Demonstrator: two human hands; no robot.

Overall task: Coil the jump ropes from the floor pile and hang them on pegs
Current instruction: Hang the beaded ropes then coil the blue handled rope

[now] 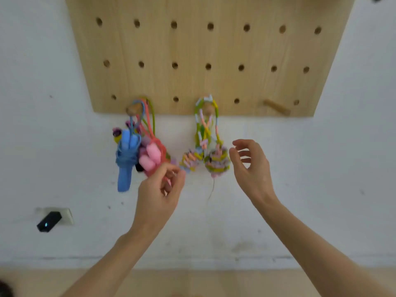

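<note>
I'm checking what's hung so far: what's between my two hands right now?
In the head view, the coiled lower bundles of the beaded jump rope hang between the left hand and the right hand, dangling from a peg on the pegboard.

Both arms raised; left hand (159, 190) fingers curled, blurred; right hand (251, 168) fingers loose, spread

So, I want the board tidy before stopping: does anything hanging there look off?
A thin loose thread dangles below the beaded rope, like a frayed end. Also, several ropes crowd the left peg while the right peg sits bare.
</note>
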